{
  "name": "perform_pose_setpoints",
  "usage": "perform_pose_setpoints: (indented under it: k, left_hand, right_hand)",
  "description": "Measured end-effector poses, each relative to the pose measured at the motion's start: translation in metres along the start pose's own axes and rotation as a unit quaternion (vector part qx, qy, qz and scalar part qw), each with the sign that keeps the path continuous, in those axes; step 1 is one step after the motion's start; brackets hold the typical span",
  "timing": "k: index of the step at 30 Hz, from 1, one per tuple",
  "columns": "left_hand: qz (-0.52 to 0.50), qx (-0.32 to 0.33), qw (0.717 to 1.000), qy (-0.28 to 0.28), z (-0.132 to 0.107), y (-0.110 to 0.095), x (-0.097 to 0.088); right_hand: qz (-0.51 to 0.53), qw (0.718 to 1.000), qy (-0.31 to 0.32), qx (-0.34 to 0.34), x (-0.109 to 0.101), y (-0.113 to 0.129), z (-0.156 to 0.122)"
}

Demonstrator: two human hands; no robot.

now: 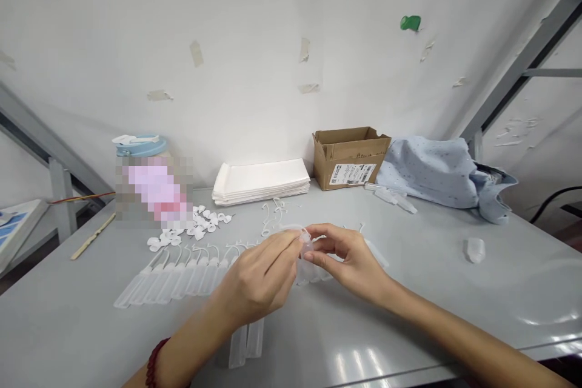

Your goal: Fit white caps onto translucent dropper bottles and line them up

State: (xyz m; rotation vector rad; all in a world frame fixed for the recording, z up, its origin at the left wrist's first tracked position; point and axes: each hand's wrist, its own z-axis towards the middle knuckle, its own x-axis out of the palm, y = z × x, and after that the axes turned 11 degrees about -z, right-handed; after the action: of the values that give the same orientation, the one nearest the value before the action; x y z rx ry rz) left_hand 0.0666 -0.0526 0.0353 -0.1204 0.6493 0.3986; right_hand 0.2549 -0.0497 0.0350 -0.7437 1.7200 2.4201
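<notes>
Near the middle of the table, both hands meet at a small translucent plastic tube (307,246). My right hand (348,257) grips its body between thumb and fingers. My left hand (261,276) is closed in a pinch at the tube's top, where a thin white strap (291,227) arches out; the fingertips partly hide that spot. To the left lies a row of similar translucent tubes (182,279), each with a thin white cord at its top. Two more tubes (245,342) lie below my left hand, and several sit partly hidden behind the hands.
White caps (200,221) lie scattered at the back left, by a blurred container with a blue lid (140,145). Against the wall are stacked white envelopes (261,180), a cardboard box (350,157) and a light blue cloth (427,173). A lone clear piece (475,250) rests at right.
</notes>
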Motion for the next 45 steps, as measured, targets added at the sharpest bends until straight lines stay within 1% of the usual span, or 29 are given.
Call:
perform_pose_setpoints:
  k: [2, 4, 7, 9, 11, 13, 15, 18, 23, 28, 31, 34, 38, 41, 43, 45]
  left_hand:
    - [-0.027, -0.025, 0.999, -0.005, 0.000, -0.002, 0.002]
    - [-0.056, -0.064, 0.996, -0.017, 0.000, -0.006, 0.003]
    - [-0.116, -0.174, 0.977, -0.028, -0.004, -0.012, -0.001]
    - [-0.144, -0.240, 0.960, -0.012, -0.008, -0.017, -0.007]
    - [-0.146, -0.270, 0.951, 0.027, -0.013, -0.022, -0.015]
    - [-0.137, -0.272, 0.950, 0.072, -0.017, -0.028, -0.022]
    - [-0.127, -0.255, 0.954, 0.091, -0.021, -0.035, -0.026]
    - [-0.117, -0.233, 0.962, 0.079, -0.028, -0.045, -0.025]
    - [-0.099, -0.232, 0.967, 0.039, -0.038, -0.052, -0.019]
    - [-0.078, -0.198, 0.976, 0.050, -0.042, -0.053, -0.021]
    - [-0.045, -0.171, 0.982, 0.061, -0.042, -0.055, -0.025]
    - [-0.015, -0.161, 0.984, 0.071, -0.042, -0.059, -0.030]
    - [-0.030, -0.176, 0.980, 0.084, -0.043, -0.060, -0.035]
    - [-0.084, -0.200, 0.972, 0.084, -0.046, -0.057, -0.037]
    - [-0.125, -0.219, 0.964, 0.088, -0.048, -0.055, -0.038]
    - [-0.150, -0.237, 0.954, 0.106, -0.049, -0.054, -0.040]
  right_hand:
    - [0.038, 0.999, 0.005, 0.034, 0.000, 0.003, 0.000]
    - [0.067, 0.996, 0.009, 0.063, 0.001, 0.005, -0.001]
    - [0.101, 0.989, 0.025, 0.102, 0.004, 0.009, -0.004]
    - [0.120, 0.984, 0.041, 0.123, 0.007, 0.011, -0.006]
    - [0.137, 0.979, 0.060, 0.135, 0.010, 0.012, -0.009]
    - [0.148, 0.976, 0.078, 0.139, 0.013, 0.012, -0.012]
    - [0.150, 0.974, 0.088, 0.142, 0.016, 0.012, -0.015]
    - [0.140, 0.973, 0.101, 0.151, 0.021, 0.011, -0.018]
    - [0.144, 0.969, 0.123, 0.156, 0.027, 0.009, -0.022]
    - [0.157, 0.962, 0.140, 0.172, 0.030, 0.008, -0.024]
    - [0.164, 0.958, 0.151, 0.181, 0.032, 0.008, -0.025]
    - [0.163, 0.955, 0.162, 0.187, 0.033, 0.008, -0.027]
    - [0.156, 0.952, 0.176, 0.197, 0.034, 0.010, -0.028]
    - [0.172, 0.945, 0.191, 0.204, 0.033, 0.012, -0.026]
    - [0.186, 0.938, 0.212, 0.201, 0.032, 0.013, -0.024]
    - [0.187, 0.934, 0.235, 0.192, 0.031, 0.012, -0.022]
